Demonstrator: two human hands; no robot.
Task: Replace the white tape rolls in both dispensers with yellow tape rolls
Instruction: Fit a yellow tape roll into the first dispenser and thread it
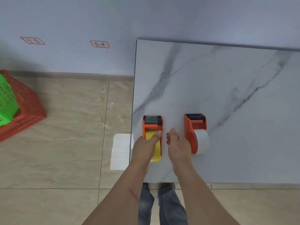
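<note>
My left hand is clamped on the yellow tape roll in the left dispenser. My right hand, its grip loosely apart and empty, is nearer the white tape roll, just right of that dispenser on the desk.

Two tape dispensers, left and right, stand near the table's front-left corner with both hands filling the gap between; the far and right areas lie open.
</note>
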